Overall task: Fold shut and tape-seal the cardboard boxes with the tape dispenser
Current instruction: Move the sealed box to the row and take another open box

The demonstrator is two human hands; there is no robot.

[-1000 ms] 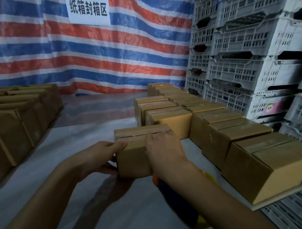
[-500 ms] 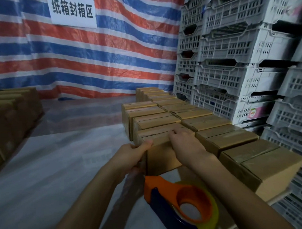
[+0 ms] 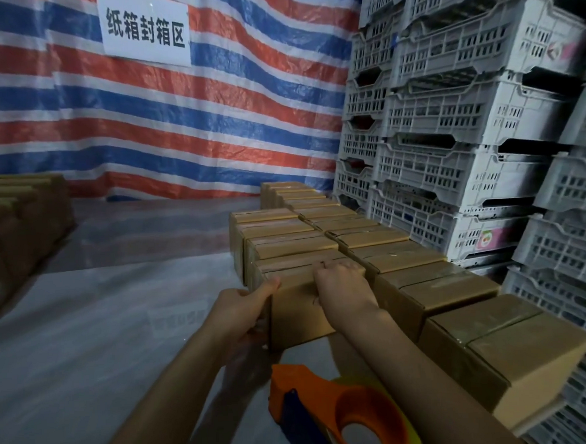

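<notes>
Two rows of closed cardboard boxes (image 3: 352, 233) are recorded against a red, white and blue striped tarpaulin (image 3: 215, 125), which fills the background and carries a white sign (image 3: 145, 31) with black characters. Grey slotted plastic crates (image 3: 464, 123) stand stacked along the right side, directly beside the right-hand row. The desk (image 3: 90, 345) is covered with a pale translucent sheet. The two rows run side by side away from the camera, the boxes touching one another. A further group of boxes (image 3: 23, 231) sits at the far left edge, well apart from the rows. The nearest box (image 3: 301, 314) stands upright at the near end of the left-hand row, against the box behind it. Its long axis runs left to right across the view, its top seam follows that axis, and one broad side faces the camera. The tape dispenser (image 3: 338, 409), orange and dark blue, lies on the desk just in front of this box and under the right forearm, touched by neither hand. Its long axis runs from the round hub at lower right to the nose at upper left, pointing toward the box. The frame edge cuts off its lower part. The left hand (image 3: 241, 310) grips the box's left end, thumb on the top corner and fingers wrapped round the side. The right hand (image 3: 343, 286) lies over the near top edge, fingers curled onto the top flaps at the seam.
</notes>
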